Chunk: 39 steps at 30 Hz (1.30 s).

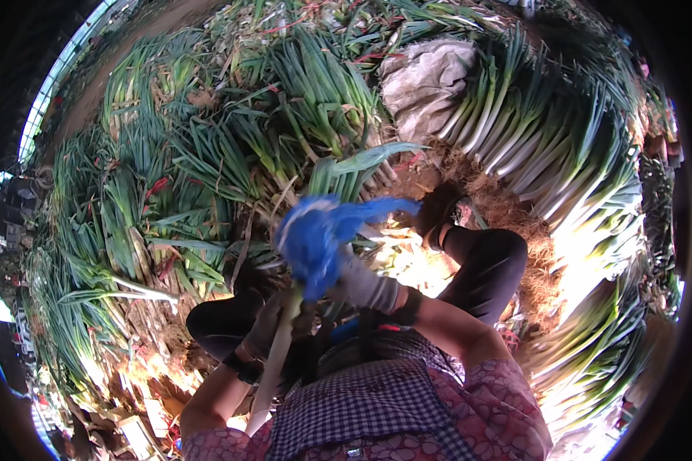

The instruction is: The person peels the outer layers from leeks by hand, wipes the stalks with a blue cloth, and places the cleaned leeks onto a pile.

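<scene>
In front of my lap, one long leek [273,373] slants from beside my left forearm up toward the middle. My left hand [266,326], in a grey glove, is closed around its pale stalk. A blue cloth [311,242] wraps the leek higher up, blurred by motion, with one loose end trailing right. My right hand [367,286], also gloved, is closed on that cloth; its fingertips are partly hidden. Green leaf tops [369,159] stick out beyond the cloth.
Heaps of unsorted leeks [231,146] lie ahead and to the left. On the right, rows of white-stalked leeks [507,146] lie with roots [527,253] toward me. A pale crumpled sack [423,84] sits ahead. My bent knees [488,265] flank the work.
</scene>
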Each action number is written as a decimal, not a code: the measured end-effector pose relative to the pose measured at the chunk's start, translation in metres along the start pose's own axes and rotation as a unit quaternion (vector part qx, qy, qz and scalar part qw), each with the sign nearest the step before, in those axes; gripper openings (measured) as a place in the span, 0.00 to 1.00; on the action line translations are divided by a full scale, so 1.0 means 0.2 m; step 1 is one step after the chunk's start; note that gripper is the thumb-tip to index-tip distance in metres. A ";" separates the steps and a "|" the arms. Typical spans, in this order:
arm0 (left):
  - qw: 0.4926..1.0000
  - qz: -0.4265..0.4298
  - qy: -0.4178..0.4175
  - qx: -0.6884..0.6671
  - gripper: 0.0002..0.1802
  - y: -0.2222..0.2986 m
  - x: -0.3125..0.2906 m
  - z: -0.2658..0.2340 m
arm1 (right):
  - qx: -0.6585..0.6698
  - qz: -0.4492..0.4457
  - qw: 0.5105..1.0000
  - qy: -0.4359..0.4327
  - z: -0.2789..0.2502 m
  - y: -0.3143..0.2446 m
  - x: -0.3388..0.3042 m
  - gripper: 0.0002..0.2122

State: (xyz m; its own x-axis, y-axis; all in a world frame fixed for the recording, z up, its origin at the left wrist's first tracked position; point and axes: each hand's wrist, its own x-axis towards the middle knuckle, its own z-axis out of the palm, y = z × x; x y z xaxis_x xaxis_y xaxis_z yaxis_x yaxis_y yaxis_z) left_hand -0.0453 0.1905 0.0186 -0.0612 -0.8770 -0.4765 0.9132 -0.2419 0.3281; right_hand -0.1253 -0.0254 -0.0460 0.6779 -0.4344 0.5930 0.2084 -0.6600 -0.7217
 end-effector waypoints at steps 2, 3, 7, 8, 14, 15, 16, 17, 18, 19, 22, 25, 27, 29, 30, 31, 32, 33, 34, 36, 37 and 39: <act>1.000 0.016 0.009 0.022 0.18 -0.01 -0.03 0.04 | -0.026 -0.026 0.991 -0.128 -0.02 -0.06 0.04 0.26; 0.999 0.025 0.014 0.033 0.18 -0.01 -0.05 0.06 | -0.038 -0.040 0.980 -0.192 -0.03 -0.06 0.06 0.28; 0.999 0.038 -0.006 0.038 0.20 -0.03 -0.07 0.07 | 0.255 0.371 0.875 0.179 -0.19 0.43 0.13 0.19; 0.999 0.044 -0.014 0.007 0.21 -0.03 -0.09 0.06 | 0.332 0.384 0.837 0.204 -0.16 0.35 0.13 0.18; 0.985 0.089 -0.088 -0.116 0.25 -0.07 -0.04 -0.17 | -0.174 0.031 0.983 -0.045 0.02 0.18 0.03 0.32; 0.985 0.076 -0.100 -0.115 0.25 -0.06 -0.04 -0.15 | -0.181 0.056 0.974 -0.122 -0.02 0.30 0.03 0.36; 0.989 0.083 -0.060 -0.104 0.25 -0.01 -0.08 -0.08 | -0.203 0.265 0.940 -0.066 -0.12 0.41 0.04 0.37; 0.990 0.100 -0.016 -0.093 0.25 0.04 -0.13 -0.03 | -0.290 0.436 0.840 -0.143 -0.22 0.36 0.07 0.33; 0.986 0.144 0.028 -0.084 0.25 0.08 -0.17 -0.01 | -0.270 0.352 0.844 -0.301 -0.30 0.36 0.08 0.30; 0.980 0.179 0.044 -0.071 0.24 0.14 -0.21 -0.04 | -0.241 0.257 0.820 -0.452 -0.35 0.31 0.09 0.27; 0.964 0.261 0.050 -0.001 0.22 0.46 -0.31 -0.20 | -0.325 0.188 0.802 -0.465 -0.39 0.08 0.18 0.22; 0.915 0.377 0.080 0.119 0.19 0.94 -0.37 -0.37 | -0.235 0.139 0.907 -0.321 -0.37 -0.19 0.26 0.23; 0.900 0.396 -0.071 0.166 0.19 1.35 -0.62 -0.60 | 0.030 0.096 0.949 -0.300 -0.22 -0.45 0.27 0.29; 0.864 0.479 0.053 0.144 0.19 1.55 -0.57 -0.58 | 0.228 0.076 0.935 -0.261 -0.06 -0.52 0.18 0.32; 0.842 0.505 0.104 0.160 0.18 1.67 -0.65 -0.60 | 0.236 0.062 0.935 -0.257 0.00 -0.57 0.16 0.33; 0.800 0.548 0.192 0.150 0.17 1.69 -0.52 -0.56 | 0.230 0.062 0.939 -0.248 0.05 -0.56 0.14 0.34; 0.769 0.567 0.264 0.130 0.16 1.67 -0.31 -0.49 | 0.203 0.081 0.940 -0.261 0.14 -0.46 0.08 0.33; 0.728 0.586 0.338 0.109 0.15 1.63 -0.15 -0.40 | 0.203 0.098 0.935 -0.274 0.05 -0.43 0.12 0.33; 0.775 0.543 0.294 0.137 0.14 1.63 -0.09 -0.35 | 0.204 0.112 0.930 -0.285 -0.05 -0.40 0.17 0.33; 0.740 0.550 0.349 0.165 0.14 1.61 0.20 -0.14 | 0.098 0.123 0.952 -0.263 -0.14 -0.25 0.11 0.32; 0.696 0.553 0.416 0.190 0.14 1.61 0.34 -0.03 | 0.067 0.095 0.967 -0.226 -0.18 -0.18 0.09 0.31; 0.658 0.590 0.410 0.226 0.14 1.64 0.57 0.20 | 0.013 0.031 0.987 -0.154 -0.19 -0.06 0.08 0.28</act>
State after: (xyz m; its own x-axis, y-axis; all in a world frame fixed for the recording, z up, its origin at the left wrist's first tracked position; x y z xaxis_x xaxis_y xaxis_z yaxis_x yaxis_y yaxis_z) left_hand 0.2307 -0.0057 0.1034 0.9899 -0.0913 0.1084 -0.0943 0.1464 0.9847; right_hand -0.1437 -0.0474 -0.0134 0.8717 -0.2639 0.4130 0.1748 -0.6199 -0.7650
